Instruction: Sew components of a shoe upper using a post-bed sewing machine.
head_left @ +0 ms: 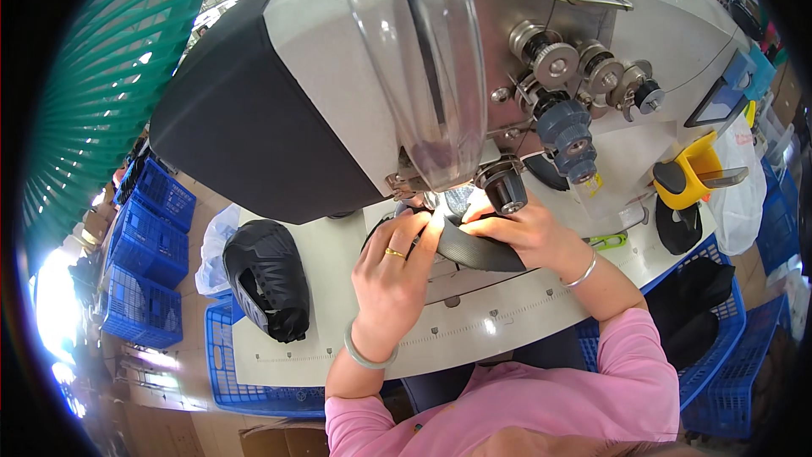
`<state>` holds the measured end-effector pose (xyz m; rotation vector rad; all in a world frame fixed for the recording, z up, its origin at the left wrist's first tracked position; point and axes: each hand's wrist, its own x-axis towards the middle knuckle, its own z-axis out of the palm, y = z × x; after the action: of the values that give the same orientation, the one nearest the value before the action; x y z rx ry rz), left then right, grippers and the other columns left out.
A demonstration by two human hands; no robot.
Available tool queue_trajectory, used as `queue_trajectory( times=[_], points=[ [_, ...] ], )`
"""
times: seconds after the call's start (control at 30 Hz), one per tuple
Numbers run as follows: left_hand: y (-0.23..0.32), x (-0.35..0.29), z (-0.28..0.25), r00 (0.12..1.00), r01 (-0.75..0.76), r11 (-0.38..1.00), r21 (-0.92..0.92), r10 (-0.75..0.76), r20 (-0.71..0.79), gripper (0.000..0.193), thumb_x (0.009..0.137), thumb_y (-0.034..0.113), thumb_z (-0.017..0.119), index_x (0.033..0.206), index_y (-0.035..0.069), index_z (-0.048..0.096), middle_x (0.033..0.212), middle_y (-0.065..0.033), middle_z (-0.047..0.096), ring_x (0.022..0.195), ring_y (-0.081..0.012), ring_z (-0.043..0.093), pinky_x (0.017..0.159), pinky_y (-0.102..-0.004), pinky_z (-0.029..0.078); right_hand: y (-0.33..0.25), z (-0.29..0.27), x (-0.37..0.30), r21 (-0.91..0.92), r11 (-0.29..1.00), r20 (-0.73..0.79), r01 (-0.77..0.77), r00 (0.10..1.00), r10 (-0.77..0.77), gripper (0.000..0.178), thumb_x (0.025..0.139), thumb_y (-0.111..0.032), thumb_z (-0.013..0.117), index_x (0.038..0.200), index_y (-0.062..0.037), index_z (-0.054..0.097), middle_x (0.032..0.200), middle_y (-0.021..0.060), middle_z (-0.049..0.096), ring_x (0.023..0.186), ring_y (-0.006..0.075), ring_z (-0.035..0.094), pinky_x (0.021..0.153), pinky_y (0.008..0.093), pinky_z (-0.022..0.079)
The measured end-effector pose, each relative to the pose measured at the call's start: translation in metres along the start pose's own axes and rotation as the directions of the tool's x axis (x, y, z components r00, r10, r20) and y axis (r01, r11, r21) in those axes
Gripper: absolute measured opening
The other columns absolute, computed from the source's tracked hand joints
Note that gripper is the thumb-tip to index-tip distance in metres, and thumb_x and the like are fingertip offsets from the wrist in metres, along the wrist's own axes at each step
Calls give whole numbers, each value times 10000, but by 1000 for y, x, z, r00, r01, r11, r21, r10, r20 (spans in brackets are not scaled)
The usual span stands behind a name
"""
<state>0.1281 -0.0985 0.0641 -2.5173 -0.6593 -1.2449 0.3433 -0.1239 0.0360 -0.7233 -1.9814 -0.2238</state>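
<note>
A dark shoe upper [478,252] lies under the head of a sewing machine [330,42], its grey ribbed edge curving toward me. My left hand [393,275] holds its left side, fingers closed and pointing at the lit stitching spot. From the right, my right hand [524,233] grips the piece with bent fingers near the same spot. The needle area is mostly hidden behind my fingertips and a clear plastic guard [423,76]. Left of my left hand, a finished-looking black shoe upper [269,279] rests on the white table [338,330].
Right of my right hand lie a green-handled tool [607,241] and a yellow holder [689,171]. Blue baskets [222,355] flank the table, the right one holding black pieces [698,296]. Blue crates [148,237] stand on the floor at left, below a green fan guard [118,76].
</note>
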Motion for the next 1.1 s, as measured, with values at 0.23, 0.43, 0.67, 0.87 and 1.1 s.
queue_trajectory(
  times=[0.23, 0.43, 0.67, 0.87, 1.1],
  points=[
    [-5, 0, 2, 999, -18, 999, 34, 16, 35, 314, 667, 19, 657, 978, 39, 697, 1012, -63, 619, 929, -232, 641, 728, -330, 557, -5, 5, 5, -73, 997, -56, -20, 998, 16, 306, 659, -78, 746, 950, -110, 657, 921, 28, 586, 941, 271, 571, 849, 394, 446],
    [-13, 5, -2, 999, -7, 984, -177, 0, -38, 265, 674, -14, 689, 936, 23, 708, 868, -75, 677, 742, -229, 653, 663, -315, 548, -2, 2, 2, -253, 966, 24, 49, 999, -45, 280, 691, -77, 711, 965, -113, 669, 923, 16, 585, 914, 238, 567, 803, 376, 437],
    [-10, 1, 2, 990, 131, 963, -237, -139, -16, 258, 668, -33, 712, 920, 26, 715, 871, -73, 689, 734, -230, 655, 651, -317, 543, -13, -4, 5, -295, 950, 115, 106, 991, -75, 257, 739, -122, 658, 987, -62, 688, 1005, 8, 597, 967, 220, 557, 841, 399, 418],
    [-2, -3, 3, 998, 5, 998, -67, -9, -65, 273, 673, -12, 706, 944, 23, 718, 966, -67, 664, 846, -238, 653, 708, -333, 556, -19, 1, 6, -187, 982, 39, -40, 998, 48, 255, 781, -105, 648, 1007, 13, 674, 1038, 32, 592, 980, 224, 551, 872, 434, 406],
    [2, -3, 3, 999, 28, 999, -40, -29, -41, 288, 675, -20, 686, 959, 18, 708, 1007, -74, 635, 908, -241, 639, 735, -337, 557, -18, 5, 3, -222, 975, 4, -32, 999, 34, 301, 726, -76, 669, 1015, 8, 664, 1053, 39, 583, 974, 237, 550, 867, 453, 402]
  ],
)
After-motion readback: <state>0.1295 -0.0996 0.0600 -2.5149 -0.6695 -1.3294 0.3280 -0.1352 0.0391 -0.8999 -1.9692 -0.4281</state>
